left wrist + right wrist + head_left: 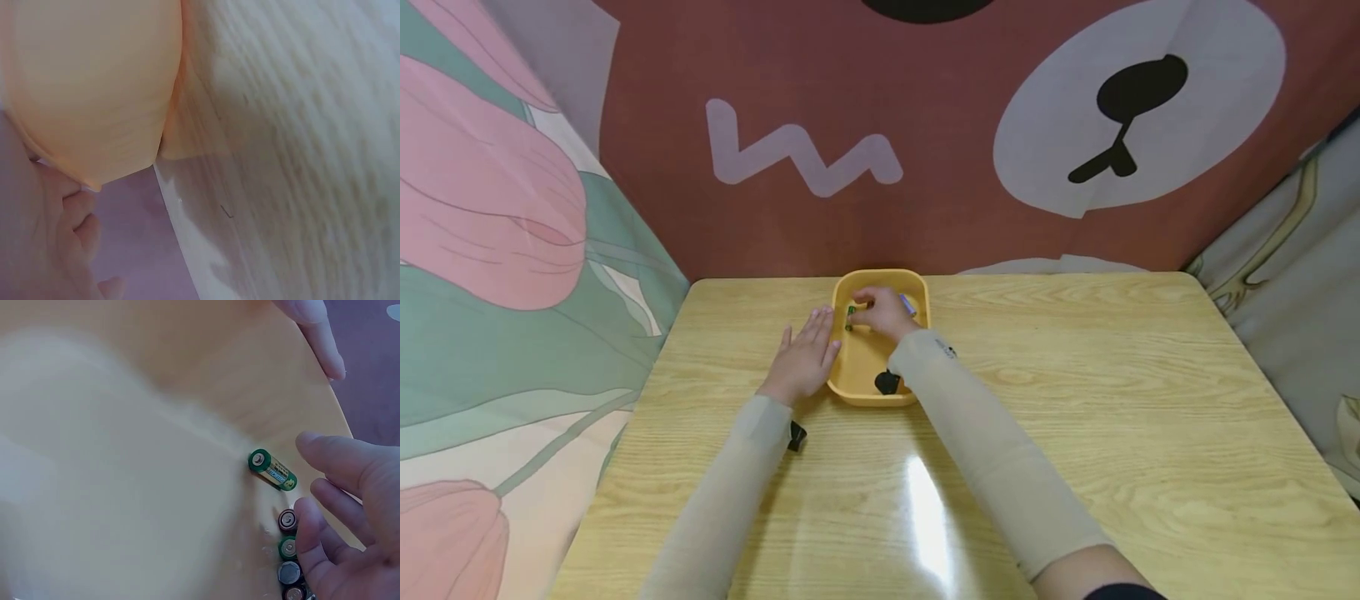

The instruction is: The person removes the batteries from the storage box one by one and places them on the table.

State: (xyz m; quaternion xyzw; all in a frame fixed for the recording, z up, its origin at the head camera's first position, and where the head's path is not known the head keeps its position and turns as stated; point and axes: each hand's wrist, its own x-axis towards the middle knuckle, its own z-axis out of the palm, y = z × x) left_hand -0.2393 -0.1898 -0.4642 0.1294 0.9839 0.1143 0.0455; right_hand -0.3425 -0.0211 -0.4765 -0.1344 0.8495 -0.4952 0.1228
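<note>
A yellow plastic tray (865, 358) sits at the table's far edge. My right hand (883, 315) reaches into its far end, fingers slightly bent and apart. In the right wrist view a green battery (273, 470) lies on the tray floor just off one fingertip. Beside it, several batteries stand in a row, end faces showing, among them a brown one (288, 520), a green-rimmed one (288, 548) and a silver one (289, 572); my fingers lie against the row. My left hand (805, 357), fingers extended, rests along the tray's left side.
A blue-purple battery (908, 305) lies by the tray's right wall. Dark wrist cameras (887, 382) show under the sleeves. The wooden table (1075, 375) extends to both sides, with a patterned cloth (925, 225) hanging behind its far edge.
</note>
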